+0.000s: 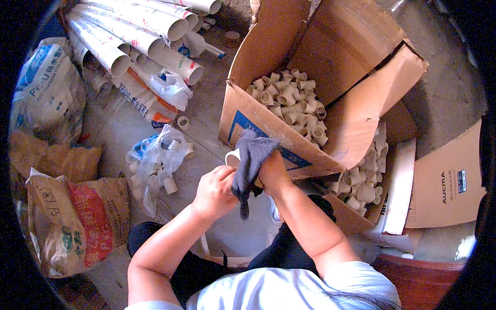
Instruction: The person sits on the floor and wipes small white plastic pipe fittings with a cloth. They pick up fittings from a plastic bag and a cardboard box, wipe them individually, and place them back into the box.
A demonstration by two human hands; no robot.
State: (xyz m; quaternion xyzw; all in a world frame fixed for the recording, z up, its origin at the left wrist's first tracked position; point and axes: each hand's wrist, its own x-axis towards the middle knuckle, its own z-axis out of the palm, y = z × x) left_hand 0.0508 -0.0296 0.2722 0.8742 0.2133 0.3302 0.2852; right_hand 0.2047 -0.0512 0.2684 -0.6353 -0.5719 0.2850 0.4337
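Note:
In front of my body, my left hand [216, 190] grips a white plastic pipe fitting [232, 157], whose round open end faces up and left. My right hand [274, 173] clutches a dark grey cloth [251, 158] that lies against the fitting and covers much of it. One end of the cloth hangs down between my hands. Just beyond them stands an open cardboard box [248, 106] with many off-white pipe fittings [288, 97] inside.
Right of the box, a second carton holds more fittings [362, 182]. Cardboard [445, 178] lies farther right. White pipes [143, 35] are stacked at upper left. Plastic bags with fittings [161, 155] lie on the floor. Printed sacks [89, 221] stand at left.

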